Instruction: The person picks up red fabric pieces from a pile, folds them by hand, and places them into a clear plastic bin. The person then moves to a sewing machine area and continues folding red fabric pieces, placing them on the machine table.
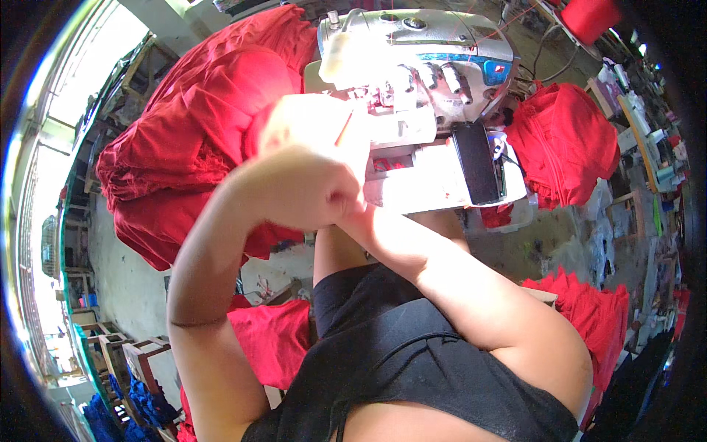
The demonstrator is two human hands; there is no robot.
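My left hand [313, 177] and my right hand [352, 205] come together in front of the sewing machine [412, 44], the left arm bent sharply inward. The right hand is mostly covered where the two overlap, and strong glare washes out the fingers of both. I cannot make out whether either holds anything. The machine has a silver body, a blue panel and a white work plate [420, 184]. A big heap of red cloth [184, 140] lies left of the machine, close beside my left forearm. Brightness hides the needle area.
A bundle of red cloth [563, 144] sits right of the machine, near a black pad [475, 162]. More red cloth lies at lower left [272, 339] and lower right [589, 309]. Blue cloth [147, 401] hangs by wooden stools. A red thread cone [589, 18] stands at upper right.
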